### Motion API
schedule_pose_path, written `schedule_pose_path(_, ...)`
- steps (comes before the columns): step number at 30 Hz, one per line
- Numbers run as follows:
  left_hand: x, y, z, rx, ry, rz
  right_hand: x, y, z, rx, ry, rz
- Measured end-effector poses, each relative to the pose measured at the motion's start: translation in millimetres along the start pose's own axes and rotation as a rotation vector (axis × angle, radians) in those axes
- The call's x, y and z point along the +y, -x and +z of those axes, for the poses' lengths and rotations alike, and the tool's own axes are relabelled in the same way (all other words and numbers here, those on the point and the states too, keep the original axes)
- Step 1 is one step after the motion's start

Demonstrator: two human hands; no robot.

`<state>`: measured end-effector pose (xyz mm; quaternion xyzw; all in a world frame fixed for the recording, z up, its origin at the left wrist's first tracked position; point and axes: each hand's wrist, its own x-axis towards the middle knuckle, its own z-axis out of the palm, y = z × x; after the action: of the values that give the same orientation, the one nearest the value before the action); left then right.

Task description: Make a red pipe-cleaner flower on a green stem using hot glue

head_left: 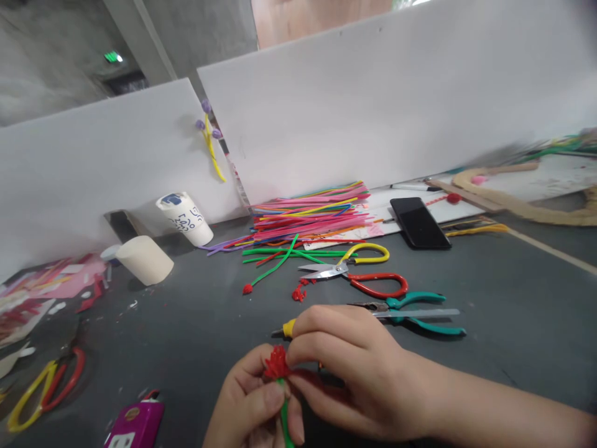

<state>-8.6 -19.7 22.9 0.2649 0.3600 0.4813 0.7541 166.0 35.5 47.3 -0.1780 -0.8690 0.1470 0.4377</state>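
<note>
In the lower middle of the head view, my left hand (252, 404) pinches a small red craft flower (277, 363) by its green stem (285, 417), just below the bloom. The flower stands upright with its fringed petals at the top. Against the right side of the bloom, the thumb and fingertips of my right hand (354, 373) are closed on the petals. Behind that hand lies what looks like a glue gun with a yellow-and-black nozzle (285, 328); its body is mostly hidden.
Beyond my hands lie scissors (342, 269), teal-handled pliers (420, 325), red scraps and a green stem with a red tip (247, 289). Coloured stems (312, 214) are piled at the back beside a phone (420, 223). Left are cups (184, 218), more scissors (46, 389) and a purple device (135, 424).
</note>
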Motion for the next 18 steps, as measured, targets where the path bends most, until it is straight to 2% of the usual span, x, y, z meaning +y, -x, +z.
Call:
schedule_pose_path(5,1,-4,-2.8,-0.114,0.077,-0.069,2,1,4,0.011,-0.007,0.028)
schedule_pose_path(12,-1,-8,-8.2,-0.192,0.078,-0.101,1,3,6,-0.011,-0.006,0.094)
schedule_pose_path(18,-16,-17,-19.8,-0.304,0.175,-0.039,0,2,7,-0.014,-0.047,0.150)
